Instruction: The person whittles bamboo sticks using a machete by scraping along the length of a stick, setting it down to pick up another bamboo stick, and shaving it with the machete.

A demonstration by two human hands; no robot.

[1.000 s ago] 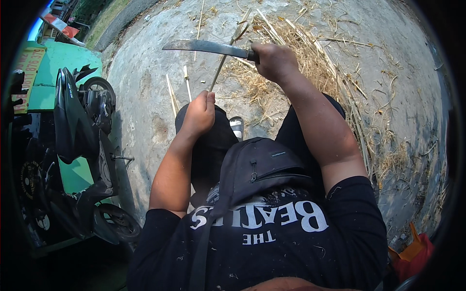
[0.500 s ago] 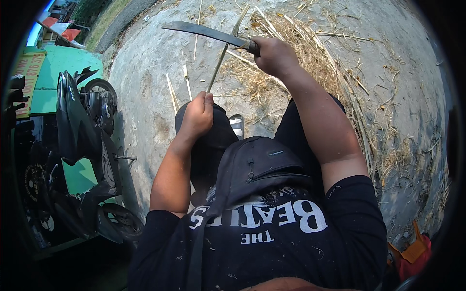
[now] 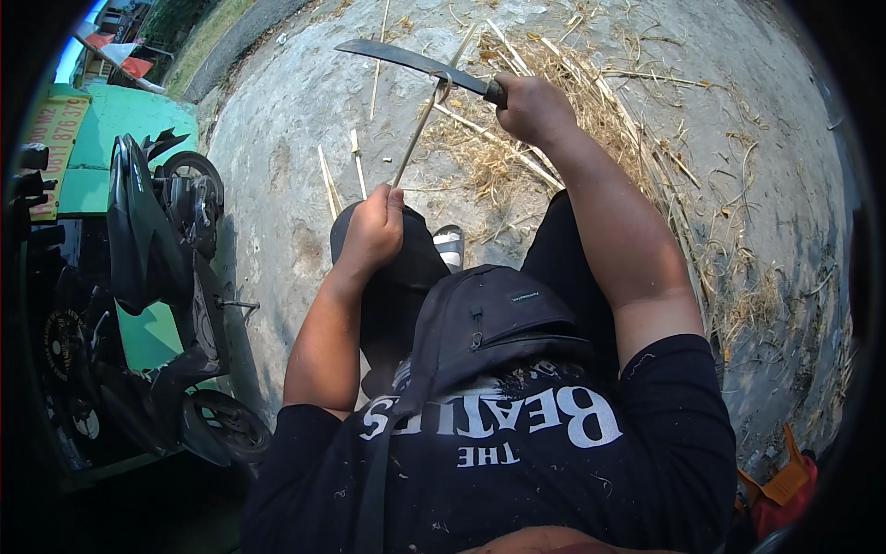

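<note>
My right hand (image 3: 537, 109) is wrapped round the dark handle of a machete (image 3: 392, 55), whose long, slightly curved blade points left. In my left hand (image 3: 372, 227), near my left knee, is the lower end of a thin bamboo strip (image 3: 417, 132). The strip slants up and away to the right, and the blade lies across it well beyond my fingers. Where they meet, a thin pale shaving (image 3: 447, 90) curls up. Whether the edge is sunk into the strip, I cannot tell.
Straw-coloured shavings (image 3: 484, 157) and long strips litter the concrete ahead and to the right. A few cut strips (image 3: 357, 164) lie beyond my left hand. A dark motorbike (image 3: 138, 231) stands at left. A black bag (image 3: 498, 319) rests against my front; a red and orange bag (image 3: 780, 494) sits lower right.
The machete and my right hand have shifted slightly right and nearer along the strip. A curled shaving now shows at the blade. My left hand has barely moved.
</note>
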